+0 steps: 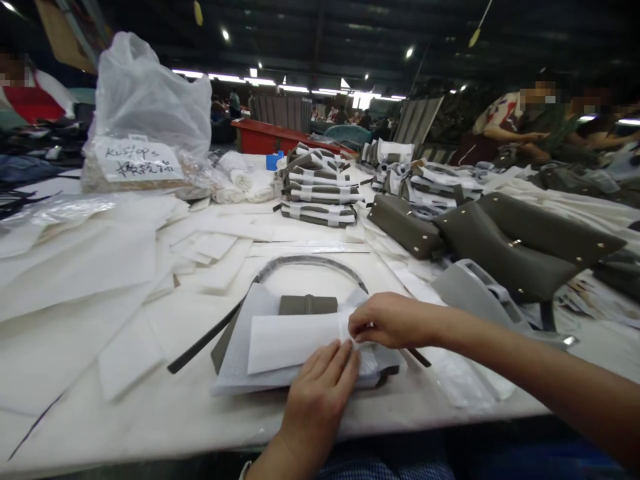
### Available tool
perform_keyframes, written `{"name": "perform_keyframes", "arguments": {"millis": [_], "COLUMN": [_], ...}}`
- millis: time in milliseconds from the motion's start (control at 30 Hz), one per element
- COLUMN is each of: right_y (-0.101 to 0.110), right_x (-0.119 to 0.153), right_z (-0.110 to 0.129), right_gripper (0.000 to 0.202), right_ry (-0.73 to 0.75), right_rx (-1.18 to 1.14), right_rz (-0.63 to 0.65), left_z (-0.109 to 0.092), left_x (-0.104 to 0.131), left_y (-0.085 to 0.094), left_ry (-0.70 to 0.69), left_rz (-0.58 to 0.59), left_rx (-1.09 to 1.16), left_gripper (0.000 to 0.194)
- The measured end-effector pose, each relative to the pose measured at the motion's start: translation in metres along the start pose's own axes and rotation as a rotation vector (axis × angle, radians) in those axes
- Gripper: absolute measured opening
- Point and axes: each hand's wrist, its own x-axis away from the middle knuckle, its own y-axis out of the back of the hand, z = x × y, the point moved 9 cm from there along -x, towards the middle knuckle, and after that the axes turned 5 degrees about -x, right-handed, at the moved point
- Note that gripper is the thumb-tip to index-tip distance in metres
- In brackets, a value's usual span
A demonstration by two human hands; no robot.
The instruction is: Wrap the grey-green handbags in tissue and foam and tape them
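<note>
A dark olive handbag [219, 350] lies flat on the white-covered table [165, 440] in front of me, with its curved, plastic-wrapped handle [311, 260] at the far side. Translucent wrapping sheet covers most of the bag, and a folded white foam strip [295, 339] lies across it. My left hand [323, 390] rests on the strip and the wrapping with its fingers stretched out. At the strip's right end, my right hand [387, 320] pinches the white foam; its fingertips partly hide what they grip. A dark strap [205, 339] sticks out to the left.
Loose white foam sheets [75, 267] spread over the left side. Behind them stands a clear plastic bag [150, 100] with a handwritten label. Wrapped bags [320, 193] are stacked ahead. At right are a grey tape dispenser [470, 297] and olive bags [505, 240]; people [520, 127] work beyond.
</note>
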Motion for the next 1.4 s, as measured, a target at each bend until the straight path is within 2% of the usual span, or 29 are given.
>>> {"name": "perform_keyframes", "arguments": {"millis": [133,333,400,533,633,733,833,933,1067,1200,1400], "right_y": [-0.004,0.002,0.001,-0.006,-0.009,-0.010,-0.012,-0.015,-0.008,-0.007,-0.001], "right_x": [-0.018,-0.012,-0.013,-0.027,-0.038,-0.043,-0.042,-0.042,-0.047,-0.053,-0.062], "right_z": [-0.003,-0.005,-0.007,-0.013,-0.011,-0.008,-0.004,-0.003,0.002,0.007,0.002], "right_gripper": [0.009,0.010,0.012,0.034,0.033,0.017,0.009,0.007,0.011,0.006,0.004], "right_ry": [-0.033,-0.098,-0.112,-0.152,-0.144,-0.093,0.016,0.081,0.110,0.126,0.207], "right_rx": [0.063,-0.021,-0.048,0.045,0.197,0.291,0.244,0.226,0.349,0.422,0.321], "right_rz": [0.086,0.232,0.242,0.226,0.211,0.213,0.246,0.288,0.286,0.370,0.324], "left_z": [0.002,0.005,0.006,0.009,0.009,0.009,0.008,0.009,0.008,0.008,0.008], "left_x": [-0.001,0.000,-0.001,-0.005,-0.007,-0.006,-0.004,-0.003,-0.005,-0.005,-0.004], "left_y": [0.002,0.000,0.001,0.006,0.008,0.006,0.004,0.005,0.006,0.006,0.006], "left_ry": [0.026,0.056,0.067,0.096,0.105,0.105,0.108,0.112,0.101,0.095,0.103], "left_rz": [-0.025,0.011,0.000,-0.047,-0.047,-0.035,-0.031,-0.043,-0.038,-0.047,-0.092], "left_rx": [0.011,0.048,0.054,0.069,0.079,0.080,0.074,0.068,0.065,0.059,0.057], "left_gripper": [0.031,0.031,0.030,0.031,0.031,0.030,0.033,0.034,0.033,0.032,0.033]}}
